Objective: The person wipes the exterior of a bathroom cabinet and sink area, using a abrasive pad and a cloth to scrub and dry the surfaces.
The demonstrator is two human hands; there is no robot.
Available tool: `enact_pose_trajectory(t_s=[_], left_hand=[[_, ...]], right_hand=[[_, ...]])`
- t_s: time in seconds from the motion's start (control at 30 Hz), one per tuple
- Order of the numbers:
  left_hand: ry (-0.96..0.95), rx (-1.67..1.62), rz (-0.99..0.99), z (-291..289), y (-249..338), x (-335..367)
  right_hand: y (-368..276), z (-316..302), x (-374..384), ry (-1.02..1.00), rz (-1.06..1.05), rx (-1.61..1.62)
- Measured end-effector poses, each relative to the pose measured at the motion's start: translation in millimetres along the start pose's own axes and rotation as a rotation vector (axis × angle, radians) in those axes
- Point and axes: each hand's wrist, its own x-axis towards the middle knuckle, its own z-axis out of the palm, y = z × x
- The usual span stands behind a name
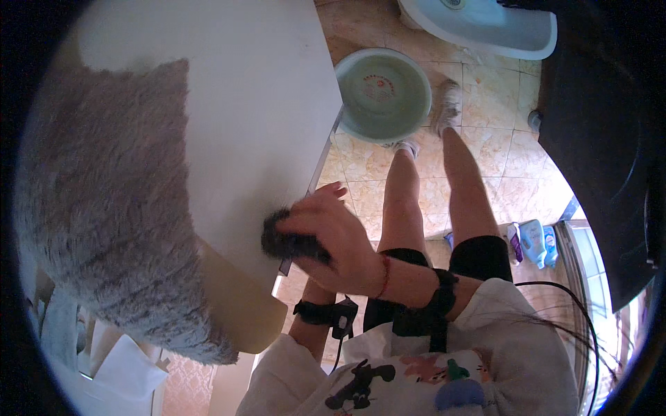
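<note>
White shirt [527,347], colourful print [459,395]; black shorts [480,256]; black wrist straps [442,292], cabled box [343,319] on one; red bracelet [386,274].

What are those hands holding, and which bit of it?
The right hand holds a dark, blurry thing, fingers curled over its upper side. The left hand can't be made out clearly, so its hold can't be told.

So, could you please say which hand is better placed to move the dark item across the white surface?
Probably the right hand: it grips the dark item by the edge of the white surface, while only the left forearm shows clearly behind it.
</note>
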Motion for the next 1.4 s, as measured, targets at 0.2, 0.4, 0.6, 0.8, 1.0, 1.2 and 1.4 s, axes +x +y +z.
enact_pose_trajectory(t_s=[0.2, 0.4, 0.6, 0.8, 1.0, 1.2, 1.4], left_hand=[[0.060, -0.043, -0.121, -9, -5, -4], [-0.119, 0.399, -0.052, -18, 12, 1], [-0.231, -0.307, -0.022, -39, 12, -16], [-0.034, -0.543, -0.217, -17, 29, -57], [-0.283, -0.391, -0.111, 11, 49, -73], [-0.306, -0.298, 0.041, 14, 39, -67], [-0.068, -0.361, -0.098, -4, 20, -72]], right_hand=[[63, -12, 10, 0.000, 0.132, -0.040], [9, -8, -8, -0.122, 0.039, -0.006], [11, -11, -18, -0.156, -0.016, -0.065], [27, -21, -6, -0.244, 0.193, -0.136], [-5, 68, -56, 0.127, 0.520, -0.631], [19, 77, -77, 0.507, 0.436, 0.336], [47, -18, -17, -0.109, 0.068, -0.110]])
